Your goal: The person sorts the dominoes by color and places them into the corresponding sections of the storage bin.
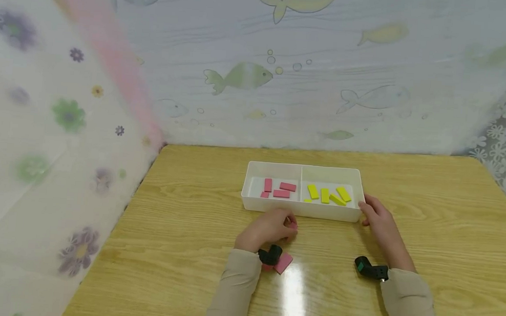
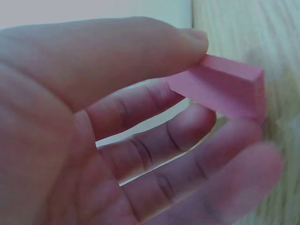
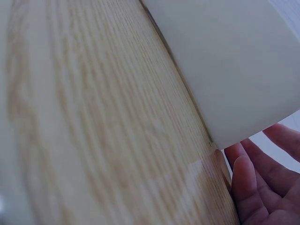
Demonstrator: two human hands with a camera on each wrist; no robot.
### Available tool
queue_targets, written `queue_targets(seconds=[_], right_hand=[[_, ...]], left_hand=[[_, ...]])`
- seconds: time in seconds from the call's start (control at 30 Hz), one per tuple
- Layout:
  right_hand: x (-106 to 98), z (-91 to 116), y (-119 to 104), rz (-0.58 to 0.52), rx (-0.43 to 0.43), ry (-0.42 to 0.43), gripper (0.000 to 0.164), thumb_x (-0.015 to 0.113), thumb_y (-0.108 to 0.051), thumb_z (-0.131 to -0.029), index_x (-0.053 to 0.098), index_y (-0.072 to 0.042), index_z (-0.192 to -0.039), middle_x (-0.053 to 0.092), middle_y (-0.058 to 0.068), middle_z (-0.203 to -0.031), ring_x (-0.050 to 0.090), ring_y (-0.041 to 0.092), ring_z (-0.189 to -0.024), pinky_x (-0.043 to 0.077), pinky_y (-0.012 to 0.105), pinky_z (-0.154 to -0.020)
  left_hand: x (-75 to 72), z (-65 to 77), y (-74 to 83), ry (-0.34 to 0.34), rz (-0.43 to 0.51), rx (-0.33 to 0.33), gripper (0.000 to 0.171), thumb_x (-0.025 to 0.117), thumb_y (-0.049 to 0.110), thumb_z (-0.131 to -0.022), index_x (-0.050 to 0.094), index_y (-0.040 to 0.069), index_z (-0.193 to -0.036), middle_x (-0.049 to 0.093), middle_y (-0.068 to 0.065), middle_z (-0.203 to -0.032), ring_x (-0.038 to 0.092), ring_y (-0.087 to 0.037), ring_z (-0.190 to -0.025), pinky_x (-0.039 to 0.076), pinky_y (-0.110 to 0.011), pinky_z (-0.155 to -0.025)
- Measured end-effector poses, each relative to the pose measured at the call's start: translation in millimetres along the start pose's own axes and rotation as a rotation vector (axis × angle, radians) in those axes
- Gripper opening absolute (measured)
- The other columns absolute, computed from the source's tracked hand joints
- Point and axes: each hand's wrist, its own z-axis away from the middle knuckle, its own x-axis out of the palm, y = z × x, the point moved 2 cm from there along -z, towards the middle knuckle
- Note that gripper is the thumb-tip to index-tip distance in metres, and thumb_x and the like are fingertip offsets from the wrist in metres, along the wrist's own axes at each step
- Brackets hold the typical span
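My left hand (image 1: 274, 225) pinches a flat pink block (image 2: 225, 89) between thumb and fingertips, just in front of the white divided box (image 1: 302, 209). Close up in the left wrist view, the block is thin and rectangular, with one end sticking out past the thumb. My right hand (image 1: 380, 223) holds the box at its front right corner, one fingertip over the rim and others along the end wall. In the right wrist view, fingers (image 3: 243, 176) show beside the box's lower corner. More pink blocks (image 1: 284, 263) lie on the table by my left wrist, partly hidden by it.
Several pink blocks (image 1: 281, 194) lie in the box's left compartment, several yellow blocks (image 1: 325, 196) in the right one. A low divider (image 1: 301, 183) separates them. The wooden table (image 1: 178, 221) meets a fish-patterned wall covering (image 1: 282, 116) behind the box.
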Motion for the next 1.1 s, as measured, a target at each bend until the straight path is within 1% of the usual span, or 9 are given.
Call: queue_targets(seconds=[0.07, 0.17, 0.3, 0.4, 0.6, 0.73, 0.87, 1.0, 1.1], right_hand=[[0.5, -0.5, 0.5, 0.004, -0.001, 0.004, 0.063, 0.030, -0.050, -0.093, 0.024, -0.009, -0.141, 0.034, 0.017, -0.134, 0.046, 0.029, -0.088, 0.035, 0.036, -0.075], [0.8, -1.0, 1.0, 0.012, -0.004, 0.010, 0.063, 0.030, -0.050, -0.093, 0.025, -0.009, -0.141, 0.035, 0.017, -0.133, 0.047, 0.030, -0.088, 0.035, 0.036, -0.075], [0.9, -1.1, 1.2, 0.015, -0.003, 0.007, 0.064, 0.030, -0.050, -0.093, 0.024, -0.009, -0.141, 0.036, 0.018, -0.132, 0.046, 0.029, -0.087, 0.035, 0.035, -0.074], [0.8, -0.6, 0.9, 0.010, 0.005, 0.000, 0.065, 0.030, -0.051, -0.093, 0.023, -0.009, -0.142, 0.036, 0.018, -0.132, 0.046, 0.030, -0.088, 0.035, 0.036, -0.075], [0.9, -0.7, -1.4, 0.002, 0.005, -0.001, 0.065, 0.030, -0.052, -0.092, 0.023, -0.010, -0.142, 0.034, 0.016, -0.134, 0.045, 0.029, -0.089, 0.033, 0.037, -0.077], [0.5, -0.9, -0.9, 0.003, 0.000, 0.005, 0.064, 0.031, -0.051, -0.092, 0.024, -0.010, -0.141, 0.036, 0.016, -0.133, 0.046, 0.029, -0.088, 0.034, 0.037, -0.076], [0.0, -0.7, -0.6, -0.003, 0.002, 0.002, 0.065, 0.031, -0.051, -0.092, 0.024, -0.010, -0.142, 0.035, 0.016, -0.132, 0.046, 0.029, -0.087, 0.034, 0.036, -0.076], [-0.1, -0.2, -0.8, -0.010, 0.001, 0.001, 0.065, 0.031, -0.052, -0.092, 0.023, -0.010, -0.142, 0.034, 0.015, -0.134, 0.045, 0.029, -0.087, 0.034, 0.037, -0.077], [0.3, 0.2, -0.5, -0.011, 0.001, 0.001, 0.065, 0.032, -0.051, -0.092, 0.024, -0.010, -0.142, 0.034, 0.015, -0.134, 0.046, 0.029, -0.088, 0.034, 0.037, -0.077]], left_hand=[[-2.0, -0.5, -1.9, 0.000, 0.022, 0.009, 0.011, 0.064, 0.020, -0.080, 0.056, 0.014, -0.086, 0.056, 0.005, -0.071, 0.051, -0.007, -0.063, 0.042, -0.020, -0.060], [-3.8, -1.0, -2.9, -0.004, 0.020, 0.020, 0.013, 0.065, 0.021, -0.081, 0.057, 0.014, -0.088, 0.056, 0.004, -0.072, 0.051, -0.006, -0.062, 0.042, -0.020, -0.060], [-6.1, -0.2, -1.6, 0.006, -0.019, 0.030, 0.014, 0.065, 0.023, -0.080, 0.057, 0.016, -0.089, 0.054, 0.005, -0.073, 0.049, -0.007, -0.065, 0.041, -0.020, -0.061], [-7.2, 0.5, -0.8, 0.007, -0.029, 0.038, 0.013, 0.065, 0.022, -0.081, 0.057, 0.017, -0.090, 0.054, 0.006, -0.075, 0.049, -0.007, -0.067, 0.041, -0.020, -0.062], [-9.2, 0.7, -0.1, 0.000, -0.006, 0.054, 0.014, 0.065, 0.018, -0.081, 0.056, 0.015, -0.091, 0.054, 0.005, -0.077, 0.050, -0.007, -0.068, 0.042, -0.020, -0.063], [-9.9, 0.9, 0.7, 0.000, -0.002, 0.067, 0.016, 0.067, 0.018, -0.080, 0.056, 0.015, -0.091, 0.054, 0.005, -0.079, 0.049, -0.007, -0.070, 0.042, -0.020, -0.063], [-9.9, 1.2, 0.6, 0.003, 0.011, 0.065, 0.017, 0.068, 0.019, -0.079, 0.055, 0.015, -0.090, 0.054, 0.005, -0.082, 0.050, -0.007, -0.074, 0.042, -0.020, -0.065], [-9.6, 2.1, -0.2, 0.003, 0.043, 0.049, 0.016, 0.067, 0.019, -0.080, 0.054, 0.016, -0.090, 0.055, 0.006, -0.085, 0.051, -0.006, -0.078, 0.043, -0.020, -0.068], [-9.6, 2.3, -2.2, 0.003, 0.067, 0.043, 0.016, 0.065, 0.018, -0.082, 0.054, 0.015, -0.092, 0.056, 0.006, -0.085, 0.052, -0.006, -0.078, 0.044, -0.020, -0.067]])
